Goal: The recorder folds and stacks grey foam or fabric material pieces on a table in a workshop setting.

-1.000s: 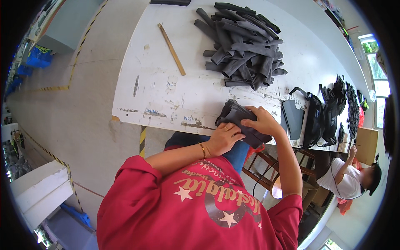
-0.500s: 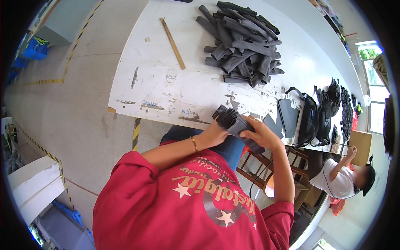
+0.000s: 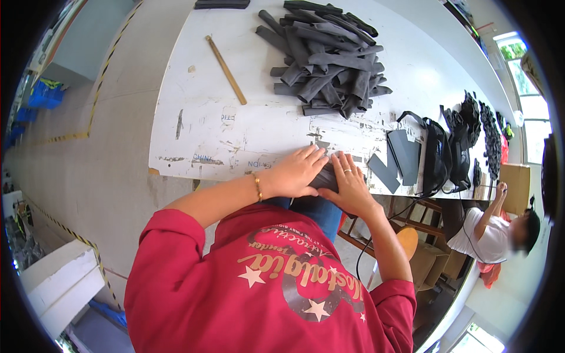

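Note:
At the table's near edge a dark grey fabric piece [image 3: 325, 180] lies flattened, mostly covered by my hands. My left hand [image 3: 294, 172] rests on its left part with the fingers stretched out. From the other side my right hand [image 3: 353, 187], with a ring on one finger, presses on it, fingers extended and close together. Beyond my hands a heap of dark grey fabric tubes [image 3: 329, 62] lies on the white table [image 3: 200, 126].
A wooden stick [image 3: 226, 70] lies left of the heap. Dark bundled strips [image 3: 222, 4] sit at the far edge. Flat grey pieces [image 3: 404, 156] and a black bag [image 3: 436, 154] lie to the right. A person in white [image 3: 479, 235] sits beyond a stool [image 3: 407, 242].
My hands have gone from gripping the rolled grey fabric bundle over my lap to lying flat on a grey fabric piece at the table edge. The view has shifted slightly.

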Demonstrator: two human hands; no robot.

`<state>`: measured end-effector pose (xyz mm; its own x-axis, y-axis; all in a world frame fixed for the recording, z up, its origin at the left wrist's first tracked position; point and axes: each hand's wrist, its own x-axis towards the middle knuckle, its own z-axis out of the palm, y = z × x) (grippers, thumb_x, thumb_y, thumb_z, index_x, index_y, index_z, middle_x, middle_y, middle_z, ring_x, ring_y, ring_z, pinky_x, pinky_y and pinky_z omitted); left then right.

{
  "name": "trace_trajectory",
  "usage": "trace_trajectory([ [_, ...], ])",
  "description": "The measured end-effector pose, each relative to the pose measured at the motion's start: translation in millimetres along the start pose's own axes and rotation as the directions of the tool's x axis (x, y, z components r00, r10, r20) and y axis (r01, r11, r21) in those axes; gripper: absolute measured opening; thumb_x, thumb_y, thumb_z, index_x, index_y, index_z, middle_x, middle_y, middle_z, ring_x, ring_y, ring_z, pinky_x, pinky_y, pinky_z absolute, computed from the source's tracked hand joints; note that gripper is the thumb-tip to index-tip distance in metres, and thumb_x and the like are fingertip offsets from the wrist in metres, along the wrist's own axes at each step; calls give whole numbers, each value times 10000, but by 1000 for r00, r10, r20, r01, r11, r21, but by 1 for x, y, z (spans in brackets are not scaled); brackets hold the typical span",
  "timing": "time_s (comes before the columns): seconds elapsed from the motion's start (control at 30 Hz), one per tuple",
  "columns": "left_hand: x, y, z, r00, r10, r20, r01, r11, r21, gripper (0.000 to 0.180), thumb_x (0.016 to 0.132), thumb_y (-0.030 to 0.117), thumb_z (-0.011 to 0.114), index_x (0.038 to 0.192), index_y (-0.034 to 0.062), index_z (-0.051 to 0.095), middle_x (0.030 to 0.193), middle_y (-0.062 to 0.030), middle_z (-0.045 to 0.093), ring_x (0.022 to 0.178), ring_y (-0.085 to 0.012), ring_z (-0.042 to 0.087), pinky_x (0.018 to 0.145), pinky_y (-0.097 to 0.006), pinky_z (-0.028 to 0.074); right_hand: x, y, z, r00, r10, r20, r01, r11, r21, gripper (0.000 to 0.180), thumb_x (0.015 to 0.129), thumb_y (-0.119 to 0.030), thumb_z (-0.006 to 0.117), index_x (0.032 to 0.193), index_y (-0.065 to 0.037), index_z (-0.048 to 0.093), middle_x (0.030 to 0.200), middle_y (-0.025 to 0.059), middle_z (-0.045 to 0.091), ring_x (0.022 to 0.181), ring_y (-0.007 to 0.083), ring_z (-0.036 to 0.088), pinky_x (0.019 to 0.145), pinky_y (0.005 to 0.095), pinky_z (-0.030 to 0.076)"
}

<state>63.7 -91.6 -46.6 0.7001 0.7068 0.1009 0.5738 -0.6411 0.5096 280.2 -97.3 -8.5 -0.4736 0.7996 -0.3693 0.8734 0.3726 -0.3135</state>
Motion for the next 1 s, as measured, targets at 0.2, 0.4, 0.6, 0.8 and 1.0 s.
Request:
trace_trajectory([
  [0.2, -7, 11, 1, 998, 29, -60, -25, 997, 66, 858, 720, 322, 782, 1365, -99, 405, 1342, -232, 461, 1232, -363, 465, 1070, -448, 369, -7, -18, -3, 996, 10, -84, -22, 990, -142, 1102, 658, -472, 821, 1465, 48, 282, 1418, 276, 399, 1308, 402, 402, 1068, 553, 301],
  [0.4, 12, 13, -15, 983, -159, 93, 161, 987, -14, 727, 636, 221, 827, 1245, -17, 508, 1158, -157, 519, 1093, -314, 523, 934, -426, 445, -11, -22, 1, 990, 41, -139, -67, 980, -187, 968, 595, -439, 859, 1316, 52, 441, 1136, 167, 598, 1114, 311, 523, 1004, 484, 333],
  [0.6, 26, 12, -59, 951, -1, -309, -31, 995, -98, 711, 592, 152, 820, 1239, 83, 532, 1133, -138, 528, 1049, -329, 552, 908, -412, 471, -12, -39, -61, 906, -59, -420, -63, 961, -271, 779, 626, -329, 852, 1227, 17, 497, 1098, 141, 573, 1047, 311, 517, 939, 443, 380],
  [0.8, 27, -36, -37, 966, -52, -253, 68, 996, 55, 1023, 582, 179, 849, 1460, 80, 336, 1384, -145, 413, 1313, -362, 383, 1089, -462, 334, 43, -19, -45, 883, -154, -444, 45, 968, -247, 962, 634, -443, 831, 1355, 40, 415, 1187, 158, 547, 1125, 328, 491, 997, 439, 359],
  [1.0, 31, -52, -18, 986, -113, -119, 120, 991, 53, 1157, 550, 266, 896, 1502, 101, 259, 1433, -110, 339, 1389, -386, 265, 1100, -600, 262, 55, 4, -29, 967, -84, -241, 60, 993, -103, 1251, 601, -665, 775, 1484, 45, 245, 1454, 236, 385, 1387, 384, 320, 1164, 531, 171],
])
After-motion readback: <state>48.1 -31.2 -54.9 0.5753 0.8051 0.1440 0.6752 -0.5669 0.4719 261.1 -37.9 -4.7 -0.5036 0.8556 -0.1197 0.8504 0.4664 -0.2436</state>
